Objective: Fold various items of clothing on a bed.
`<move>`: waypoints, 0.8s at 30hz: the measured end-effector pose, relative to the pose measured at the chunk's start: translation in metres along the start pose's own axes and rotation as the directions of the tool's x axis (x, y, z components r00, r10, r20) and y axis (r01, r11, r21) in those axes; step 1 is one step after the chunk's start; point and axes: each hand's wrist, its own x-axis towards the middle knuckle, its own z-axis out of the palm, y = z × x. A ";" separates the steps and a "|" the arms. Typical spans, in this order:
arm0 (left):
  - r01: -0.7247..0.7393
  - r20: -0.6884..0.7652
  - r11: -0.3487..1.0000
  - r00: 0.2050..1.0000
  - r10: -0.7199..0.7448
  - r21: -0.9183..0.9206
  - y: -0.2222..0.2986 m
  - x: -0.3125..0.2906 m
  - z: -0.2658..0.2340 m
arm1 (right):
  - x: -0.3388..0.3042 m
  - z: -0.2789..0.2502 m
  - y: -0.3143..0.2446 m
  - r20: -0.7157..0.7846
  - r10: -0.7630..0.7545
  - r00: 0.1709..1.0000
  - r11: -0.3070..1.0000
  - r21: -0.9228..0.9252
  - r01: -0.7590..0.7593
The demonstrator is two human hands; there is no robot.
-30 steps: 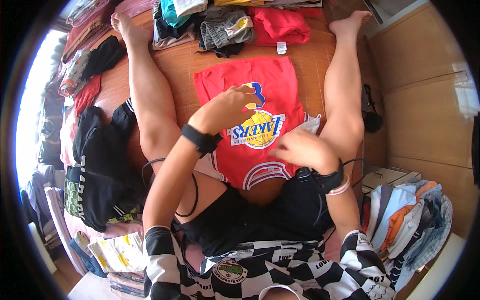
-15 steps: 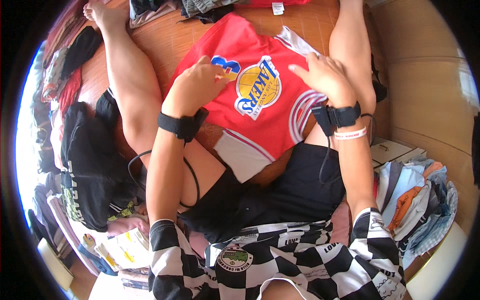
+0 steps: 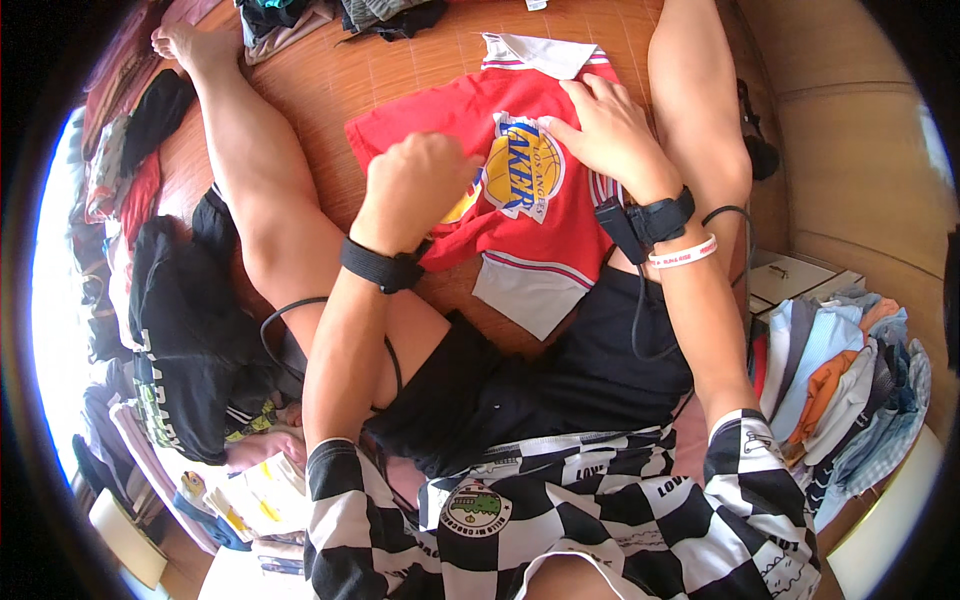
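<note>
Wood surface [image 3: 400, 75] — right hand [image 3: 618, 138] on red shirt [image 3: 530, 165].

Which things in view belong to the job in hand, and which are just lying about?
In the job:
- red top with white sleeves
- left hand, curled at the top; its fingertips are hidden
- right hand, thumb and fingers apart, over the top

Lying about:
- black garment at left
- row of clothes at right
- grey garment at the upper edge
</note>
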 end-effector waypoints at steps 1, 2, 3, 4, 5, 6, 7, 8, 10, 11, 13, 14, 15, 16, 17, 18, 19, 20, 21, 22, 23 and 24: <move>-0.005 0.002 1.000 1.000 0.005 0.002 -0.007 0.004 0.003 | 0.000 0.003 0.005 -0.042 -0.006 0.999 1.000 0.008 0.007; -0.046 -0.174 0.999 0.984 0.045 -0.005 -0.021 0.007 0.010 | 0.001 0.001 0.007 -0.007 0.006 1.000 1.000 0.021 -0.005; -0.086 -0.344 0.996 0.935 0.080 -0.003 -0.037 0.009 0.016 | 0.003 -0.002 0.008 -0.008 0.005 1.000 1.000 0.027 -0.005; -0.074 -0.295 0.992 0.955 0.040 -0.105 -0.053 0.014 0.019 | 0.004 -0.004 0.010 -0.001 0.031 1.000 0.999 0.042 -0.031; -0.016 -0.283 0.994 0.959 -0.016 -0.110 -0.063 0.019 0.019 | 0.005 -0.007 0.011 0.007 0.057 0.998 0.997 0.055 -0.058; 0.007 -0.310 0.996 0.950 -0.035 -0.093 -0.074 0.022 0.018 | 0.006 -0.014 0.009 0.012 0.110 0.994 0.993 0.051 -0.110; 0.030 -0.338 0.997 0.939 -0.054 -0.076 -0.085 0.025 0.016 | 0.008 -0.014 0.012 0.011 0.107 0.994 0.993 0.054 -0.108; 0.093 -0.289 0.992 0.950 -0.114 -0.085 -0.092 0.030 0.015 | 0.012 -0.014 0.020 0.001 0.154 0.988 0.988 0.030 -0.154; 0.067 -0.327 0.993 0.940 -0.096 -0.100 -0.098 0.034 0.023 | 0.018 -0.011 0.029 -0.057 0.220 0.974 0.975 0.040 -0.218; 0.047 -0.360 0.993 0.929 -0.084 -0.109 -0.101 0.035 0.023 | 0.021 -0.015 0.025 -0.061 0.216 0.975 0.976 0.046 -0.213; 0.076 -0.298 0.990 0.948 -0.109 -0.121 -0.108 0.035 0.021 | 0.029 -0.020 0.014 -0.106 0.183 0.977 0.983 0.030 -0.181; 0.070 -0.343 0.993 0.934 -0.097 -0.091 -0.103 0.036 0.022 | 0.031 -0.020 0.015 -0.110 0.190 0.976 0.982 0.028 -0.188; 0.066 -0.386 0.996 0.919 -0.084 -0.061 -0.098 0.036 0.023 | 0.036 -0.020 0.015 -0.109 0.086 0.990 0.996 -0.011 -0.088; 0.057 -0.385 0.997 0.920 -0.076 -0.059 -0.095 0.037 0.021 | 0.042 -0.018 0.015 -0.104 -0.017 0.994 0.999 -0.050 0.012; -0.006 -0.426 0.995 0.904 -0.036 -0.097 -0.094 0.037 0.019 | 0.050 -0.015 0.013 -0.104 -0.008 0.994 0.999 -0.047 0.003; -0.071 -0.466 0.988 0.885 0.000 -0.134 -0.090 0.036 0.015 | 0.061 -0.012 0.011 -0.039 -0.024 0.999 0.996 -0.091 0.020; -0.077 -0.460 0.988 0.888 0.007 -0.133 -0.084 0.035 0.013 | 0.068 -0.008 0.010 0.029 -0.036 0.999 0.990 -0.132 0.040; -0.149 -0.444 0.971 0.895 0.052 -0.187 -0.073 0.031 0.008 | 0.072 -0.001 0.009 -0.126 -0.078 0.989 0.993 -0.097 0.066; -0.216 -0.431 0.946 0.897 0.095 -0.241 -0.062 0.026 0.003 | 0.072 0.000 0.011 -0.122 -0.074 0.990 0.993 -0.095 0.063; -0.203 -0.395 0.936 0.916 0.077 -0.287 -0.050 0.020 -0.001 | 0.073 -0.001 0.014 -0.134 -0.037 0.990 0.997 -0.067 0.028; -0.197 -0.394 0.938 0.916 0.073 -0.284 -0.051 0.017 -0.001 | 0.076 -0.001 0.015 -0.150 -0.008 0.989 0.999 -0.034 0.003; -0.205 -0.391 0.936 0.917 0.080 -0.288 -0.052 0.016 0.000 | 0.074 -0.004 0.021 -0.251 -0.026 0.968 0.999 0.018 0.032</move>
